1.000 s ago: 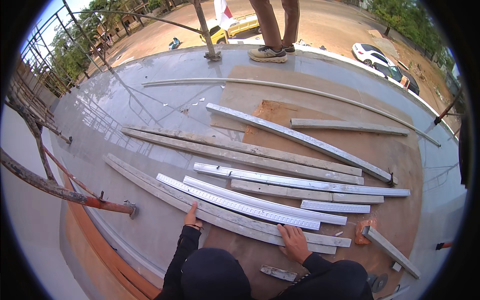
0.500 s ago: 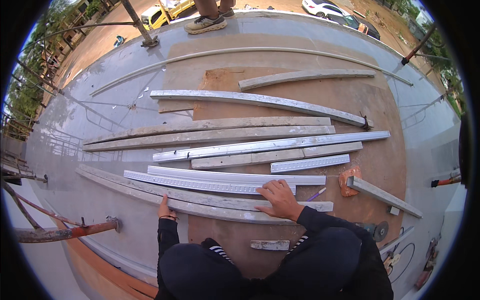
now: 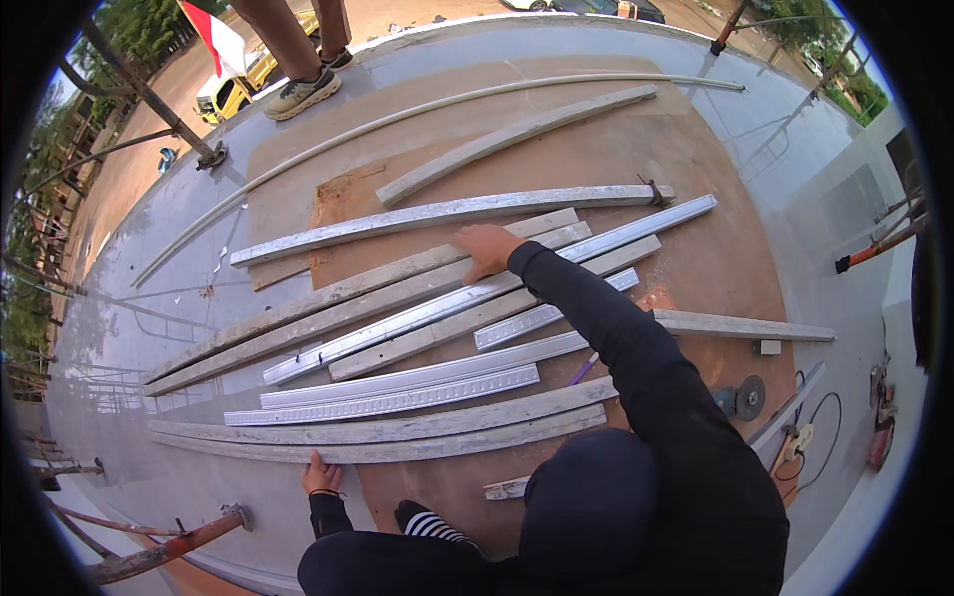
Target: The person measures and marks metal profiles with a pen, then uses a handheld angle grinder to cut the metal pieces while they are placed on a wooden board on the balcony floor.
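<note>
My right hand (image 3: 487, 250) reaches across to the middle group, fingers bent over the far side of a pair of long grey battens (image 3: 397, 288) and thumb on their near side. Just nearer lies a long silver metal batten (image 3: 636, 230). At the near edge of the closest pair of grey battens (image 3: 447, 429), my left hand (image 3: 321, 475) touches the side with thumb and fingers apart. Between the two groups lie ribbed silver metal strips (image 3: 397, 395) and a purple pen (image 3: 584, 369), partly behind my right sleeve.
An angle grinder (image 3: 745, 399) lies at right near a power strip with cord (image 3: 795, 442). Another person's shoes (image 3: 303, 94) stand by the far edge. Scaffold pipes (image 3: 169, 554) rise at the sides. A long pale pipe (image 3: 417, 99) crosses the far side.
My right hand has left the nearest battens and reached farther out to the middle pair. My left hand stays by the near batten. The view has turned to the right.
</note>
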The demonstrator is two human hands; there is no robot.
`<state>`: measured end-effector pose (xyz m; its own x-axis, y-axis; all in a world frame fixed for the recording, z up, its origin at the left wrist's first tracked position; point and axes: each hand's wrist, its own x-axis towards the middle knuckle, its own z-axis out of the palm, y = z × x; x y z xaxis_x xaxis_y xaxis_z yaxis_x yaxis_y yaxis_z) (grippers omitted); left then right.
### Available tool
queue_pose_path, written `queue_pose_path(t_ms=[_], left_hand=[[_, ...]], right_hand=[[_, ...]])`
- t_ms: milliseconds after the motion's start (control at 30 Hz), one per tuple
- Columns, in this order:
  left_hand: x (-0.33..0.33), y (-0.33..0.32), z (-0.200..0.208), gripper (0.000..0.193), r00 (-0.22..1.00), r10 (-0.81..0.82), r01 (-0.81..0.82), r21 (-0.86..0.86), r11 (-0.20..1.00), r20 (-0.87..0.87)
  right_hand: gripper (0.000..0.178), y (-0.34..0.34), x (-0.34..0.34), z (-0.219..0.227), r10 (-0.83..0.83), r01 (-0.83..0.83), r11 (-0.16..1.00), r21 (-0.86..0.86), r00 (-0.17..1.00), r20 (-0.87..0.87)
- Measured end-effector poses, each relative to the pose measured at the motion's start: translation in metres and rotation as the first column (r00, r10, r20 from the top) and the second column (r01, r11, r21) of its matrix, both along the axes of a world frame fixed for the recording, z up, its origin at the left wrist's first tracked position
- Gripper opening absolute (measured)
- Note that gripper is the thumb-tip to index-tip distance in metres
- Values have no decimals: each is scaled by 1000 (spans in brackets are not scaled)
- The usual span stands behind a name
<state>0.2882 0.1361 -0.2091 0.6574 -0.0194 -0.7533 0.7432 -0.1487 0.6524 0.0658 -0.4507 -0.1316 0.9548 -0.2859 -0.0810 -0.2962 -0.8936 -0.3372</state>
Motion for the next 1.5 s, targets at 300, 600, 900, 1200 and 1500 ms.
queue_pose_path(t_ms=[300, 600, 900, 1200, 1500], left_hand=[[18, -2, 7, 60, 841, -77, -136, 347, 928, 536], [-17, -135, 118, 110, 980, 195, -178, -632, 754, -44], [-35, -99, 68, 52, 997, 75, -81, -547, 833, -33], [-58, -43, 95, 57, 988, 157, -133, -526, 840, 0], [-69, -14, 66, 76, 966, 223, -233, -68, 970, -128]], right_hand=[[63, -2, 12, 39, 100, -100, 995, -1, 995, 20], [55, 113, -80, 114, 68, -95, 981, 167, 984, 163], [77, 182, -197, 117, 61, -82, 980, 184, 991, 116], [84, 216, -207, 94, 98, -122, 974, 191, 986, 132], [81, 219, -197, 60, 107, -141, 961, 238, 983, 151]])
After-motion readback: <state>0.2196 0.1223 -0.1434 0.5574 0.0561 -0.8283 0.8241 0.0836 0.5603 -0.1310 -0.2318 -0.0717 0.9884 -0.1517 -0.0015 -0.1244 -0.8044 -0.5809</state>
